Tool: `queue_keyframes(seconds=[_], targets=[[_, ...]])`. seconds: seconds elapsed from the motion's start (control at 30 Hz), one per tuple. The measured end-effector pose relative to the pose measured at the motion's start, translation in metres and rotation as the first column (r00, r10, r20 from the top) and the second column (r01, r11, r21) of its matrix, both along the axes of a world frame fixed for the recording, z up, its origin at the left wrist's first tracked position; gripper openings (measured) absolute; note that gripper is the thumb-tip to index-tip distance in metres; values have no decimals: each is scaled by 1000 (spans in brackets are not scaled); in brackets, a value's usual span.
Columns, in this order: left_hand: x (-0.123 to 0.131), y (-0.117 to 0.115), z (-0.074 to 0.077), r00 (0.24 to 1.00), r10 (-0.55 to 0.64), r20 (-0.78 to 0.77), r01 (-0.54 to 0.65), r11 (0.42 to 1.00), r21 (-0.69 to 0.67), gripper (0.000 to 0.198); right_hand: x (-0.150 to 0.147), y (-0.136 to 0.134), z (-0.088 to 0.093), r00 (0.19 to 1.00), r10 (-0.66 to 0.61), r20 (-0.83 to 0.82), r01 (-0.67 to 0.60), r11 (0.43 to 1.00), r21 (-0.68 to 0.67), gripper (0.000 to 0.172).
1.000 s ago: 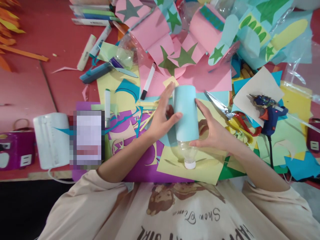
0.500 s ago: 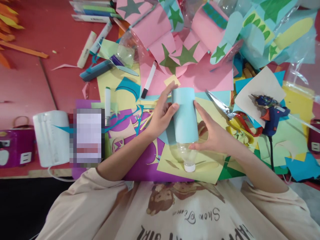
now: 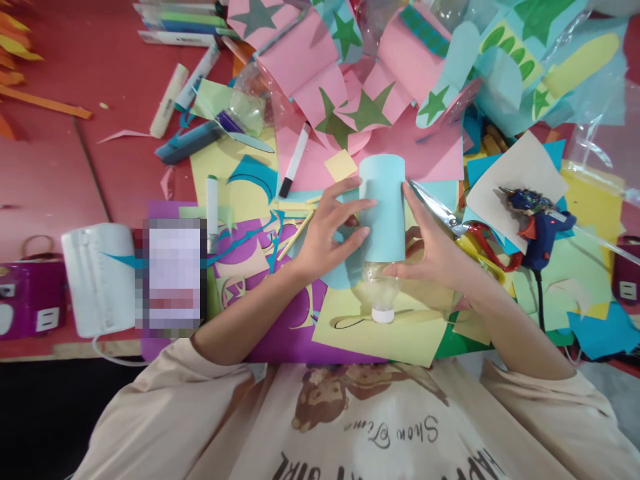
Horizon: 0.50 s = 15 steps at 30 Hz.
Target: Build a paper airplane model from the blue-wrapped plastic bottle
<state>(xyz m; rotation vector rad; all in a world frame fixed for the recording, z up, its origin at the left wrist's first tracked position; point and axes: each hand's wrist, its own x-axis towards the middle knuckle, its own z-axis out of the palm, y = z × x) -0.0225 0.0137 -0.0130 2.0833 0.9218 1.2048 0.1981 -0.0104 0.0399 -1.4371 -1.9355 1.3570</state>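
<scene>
A clear plastic bottle (image 3: 383, 285) with a white cap (image 3: 383, 315) points its neck toward me. Light blue paper (image 3: 384, 207) is wrapped around its body. On the right side, my right hand (image 3: 437, 257) grips it, index finger along the paper's edge and thumb by the bottle's shoulder. My left hand (image 3: 327, 233) is at the left side with fingers spread and stretched, their tips at the paper. Beneath the bottle lies a pale yellow sheet (image 3: 370, 343) with a drawn outline.
Open scissors (image 3: 453, 223) and a blue glue gun (image 3: 543, 233) lie to the right. Pink paper pieces with green stars (image 3: 373, 110) stand at the back. Markers (image 3: 212, 207), a phone (image 3: 175, 273), a white corded device (image 3: 100, 280) and many paper scraps cover the left.
The wrapped bottle has moved a little away from me and to the right. My left fingers have spread and loosened against the paper; my right hand has moved along with the bottle.
</scene>
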Motion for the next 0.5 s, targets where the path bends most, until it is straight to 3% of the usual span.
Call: queue_keyframes(seconds=[0.1,0.23,0.3,0.37,0.43,0.5], targets=[[1,-2,5,998,-47,-34,51,991,125,33,-4,0,1,1000,11,16,-11,1000,-9,118],[2,-4,9,995,-67,-75,80,980,182,27,-2,-6,9,997,-13,70,13,1000,-11,117],[3,-4,9,994,-55,-98,73,979,190,26,8,-11,19,990,-87,110,90,996,-27,103],[3,-4,8,992,-43,-116,65,978,199,25,27,-16,28,951,-267,154,264,964,40,73],[4,-5,8,991,-38,-125,63,977,205,25,55,-22,35,832,-519,196,470,847,248,39],[4,-5,8,991,-34,-130,61,976,208,24,88,-28,37,589,-764,264,618,636,462,22]])
